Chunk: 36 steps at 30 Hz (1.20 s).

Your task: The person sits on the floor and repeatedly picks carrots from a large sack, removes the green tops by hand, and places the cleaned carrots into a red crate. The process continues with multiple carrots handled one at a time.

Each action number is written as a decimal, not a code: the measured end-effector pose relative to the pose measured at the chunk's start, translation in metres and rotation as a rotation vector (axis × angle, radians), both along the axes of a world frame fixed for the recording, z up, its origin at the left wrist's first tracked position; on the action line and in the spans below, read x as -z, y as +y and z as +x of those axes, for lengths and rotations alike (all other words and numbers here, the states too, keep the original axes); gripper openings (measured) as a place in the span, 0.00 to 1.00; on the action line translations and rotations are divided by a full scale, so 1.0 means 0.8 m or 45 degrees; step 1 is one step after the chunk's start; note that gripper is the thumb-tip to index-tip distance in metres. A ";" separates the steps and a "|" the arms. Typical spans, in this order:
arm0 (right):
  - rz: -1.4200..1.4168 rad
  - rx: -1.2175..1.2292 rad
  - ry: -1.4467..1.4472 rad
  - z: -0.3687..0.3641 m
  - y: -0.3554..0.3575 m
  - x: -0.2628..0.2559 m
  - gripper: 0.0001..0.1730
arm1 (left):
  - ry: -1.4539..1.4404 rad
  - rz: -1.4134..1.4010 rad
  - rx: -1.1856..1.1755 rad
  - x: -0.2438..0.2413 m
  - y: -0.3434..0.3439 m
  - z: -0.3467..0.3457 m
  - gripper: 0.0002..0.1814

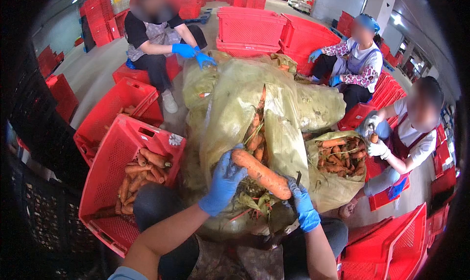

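Note:
A large soil-smeared carrot (261, 174) lies slantwise between my gloved hands. My left hand (223, 184), in a blue glove, grips its upper left end. At the lower right end, my right hand (304, 204) has its fingers on the carrot. A thin dark piece (298, 178) sticks up beside those fingers; I cannot tell whether it is a blade. Beneath the carrot, a slit yellow-green woven sack (238, 96) shows more carrots (254, 133) in its opening. Leafy trimmings (257, 203) lie just below my hands.
At my left, a red plastic crate (106, 173) holds several carrots (136, 180). An open sack of carrots (339, 157) stands to the right. Seated co-workers (158, 41) surround the sacks, one handling a carrot (373, 137). Red crates (249, 28) stand behind; another crate (385, 247) is lower right.

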State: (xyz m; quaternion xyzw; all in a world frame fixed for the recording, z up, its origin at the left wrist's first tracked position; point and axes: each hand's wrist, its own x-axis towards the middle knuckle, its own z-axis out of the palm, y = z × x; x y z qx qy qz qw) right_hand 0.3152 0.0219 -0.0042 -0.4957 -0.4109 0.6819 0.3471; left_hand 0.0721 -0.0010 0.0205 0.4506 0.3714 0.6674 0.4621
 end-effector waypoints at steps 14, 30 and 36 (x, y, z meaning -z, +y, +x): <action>0.033 0.050 0.073 -0.015 -0.003 0.021 0.24 | -0.111 0.035 0.133 -0.026 -0.012 -0.009 0.19; 0.595 -0.079 -0.589 -0.065 -0.032 0.025 0.17 | 0.946 -0.148 0.002 -0.011 -0.021 0.011 0.19; 1.104 0.120 -1.052 -0.051 -0.027 -0.020 0.10 | 1.388 0.277 -0.363 -0.009 -0.015 0.010 0.19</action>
